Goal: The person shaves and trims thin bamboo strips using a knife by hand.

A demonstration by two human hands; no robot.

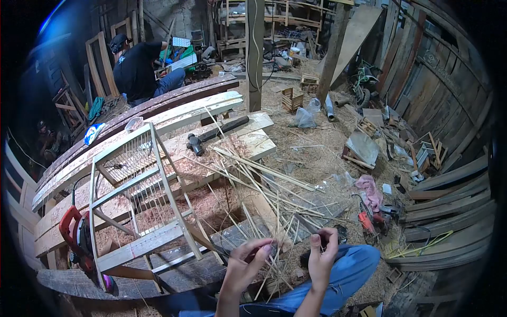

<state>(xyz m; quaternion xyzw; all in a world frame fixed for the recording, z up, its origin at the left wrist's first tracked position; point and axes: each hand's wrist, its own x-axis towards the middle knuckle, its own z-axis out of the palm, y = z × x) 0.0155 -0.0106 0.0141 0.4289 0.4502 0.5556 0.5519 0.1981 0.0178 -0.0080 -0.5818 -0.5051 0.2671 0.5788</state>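
Observation:
My left hand [247, 262] is at the lower middle, its thumb and fingers curled close together beside a heap of thin wooden sticks [264, 185]; what is between the fingertips is too small to make out. My right hand [321, 256] is raised to its right, above my knee, with thumb and fingers apart and nothing visible in it. A wooden frame [132, 245] strung with thin rods leans on the planks to the left. Behind it lies a hammer [195, 143] with a dark handle.
A red power tool [76, 232] stands left of the frame. A person in dark clothes [138, 74] sits at the back left; another person [48, 138] is at the far left. A post [254, 58] rises behind the planks. Red tools [365, 222] and pink cloth [368, 193] lie right.

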